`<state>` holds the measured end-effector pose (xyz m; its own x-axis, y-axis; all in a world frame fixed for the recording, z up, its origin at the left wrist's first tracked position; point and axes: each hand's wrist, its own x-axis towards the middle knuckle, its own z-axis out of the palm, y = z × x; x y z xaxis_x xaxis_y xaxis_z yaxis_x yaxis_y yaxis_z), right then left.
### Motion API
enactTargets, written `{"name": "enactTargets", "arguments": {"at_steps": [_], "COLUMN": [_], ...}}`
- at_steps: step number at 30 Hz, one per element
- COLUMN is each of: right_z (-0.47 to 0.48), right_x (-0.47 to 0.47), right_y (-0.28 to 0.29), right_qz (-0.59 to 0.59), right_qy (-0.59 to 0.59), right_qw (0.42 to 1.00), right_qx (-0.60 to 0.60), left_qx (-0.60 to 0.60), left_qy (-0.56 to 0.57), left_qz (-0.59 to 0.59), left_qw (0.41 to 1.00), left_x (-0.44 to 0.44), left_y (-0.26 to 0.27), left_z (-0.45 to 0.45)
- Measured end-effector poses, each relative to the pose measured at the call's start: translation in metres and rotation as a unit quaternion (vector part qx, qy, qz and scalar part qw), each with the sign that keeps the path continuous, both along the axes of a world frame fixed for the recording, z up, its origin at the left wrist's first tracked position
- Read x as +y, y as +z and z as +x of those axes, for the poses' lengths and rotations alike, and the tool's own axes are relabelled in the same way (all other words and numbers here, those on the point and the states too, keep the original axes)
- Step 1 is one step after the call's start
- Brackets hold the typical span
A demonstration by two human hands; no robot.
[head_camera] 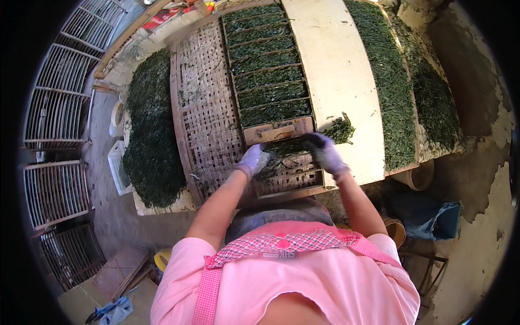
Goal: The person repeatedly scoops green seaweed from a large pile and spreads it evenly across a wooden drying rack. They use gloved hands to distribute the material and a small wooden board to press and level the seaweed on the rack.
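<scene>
A wooden frame with thin dividers (268, 72) lies on a woven slatted tray (207, 81). Shredded green leaves, maybe seaweed, fill its upper compartments. Below them rests a wooden block with a handle (278, 131). My left hand (255, 159), in a purple and grey glove, is at the left side of a lower compartment, by some dark green leaves (284, 147). My right hand (323, 152), gloved alike and blurred, is at the right side of the same leaves. The leaves lie between both hands; the grip is unclear. A small clump of leaves (339, 129) sits on the pale board (337, 73) beside my right hand.
A large heap of dark green leaves (150, 134) lies left of the tray. To the right of the pale board are long beds of green leaves (386, 89). Slatted racks (57, 195) stand at the far left. A blue container (445, 221) is at the lower right.
</scene>
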<state>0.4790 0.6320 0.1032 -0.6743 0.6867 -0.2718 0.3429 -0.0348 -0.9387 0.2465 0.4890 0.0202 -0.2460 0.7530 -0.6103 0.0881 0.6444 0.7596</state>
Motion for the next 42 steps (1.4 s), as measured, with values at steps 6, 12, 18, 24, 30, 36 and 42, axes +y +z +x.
{"name": "enactTargets", "arguments": {"at_steps": [6,12,18,24,30,36,42], "right_z": [-0.035,-0.05,-0.127,-0.128,-0.126,-0.12,-0.117], "right_x": [-0.008,-0.026,-0.086,-0.092,-0.091,-0.086,-0.096], "right_y": [-0.041,-0.042,-0.022,-0.062,-0.072,-0.075,-0.078], "right_qz": [0.062,0.256,0.231,0.355,0.456,0.472,0.464], "right_qy": [0.006,0.01,0.081,0.1,0.086,0.127,0.117], "right_qw": [0.992,0.963,0.964,0.915,0.874,0.852,0.86], "right_qx": [-0.108,-0.087,-0.107,-0.166,-0.143,-0.19,-0.176], "left_qx": [0.021,0.515,0.308,0.35,0.512,0.453,-0.184], "left_qy": [0.039,0.165,-0.018,0.203,0.387,0.24,0.586], "left_qz": [-0.003,0.208,0.355,0.331,0.044,0.206,0.429], "left_qw": [0.999,0.815,0.882,0.853,0.766,0.834,0.663], "left_x": [-0.058,-0.093,-0.112,-0.088,0.043,0.125,0.019], "left_y": [0.079,0.053,0.031,0.046,0.058,0.033,0.024], "left_z": [-0.076,-0.063,-0.046,-0.255,-0.489,-0.503,-0.455]}}
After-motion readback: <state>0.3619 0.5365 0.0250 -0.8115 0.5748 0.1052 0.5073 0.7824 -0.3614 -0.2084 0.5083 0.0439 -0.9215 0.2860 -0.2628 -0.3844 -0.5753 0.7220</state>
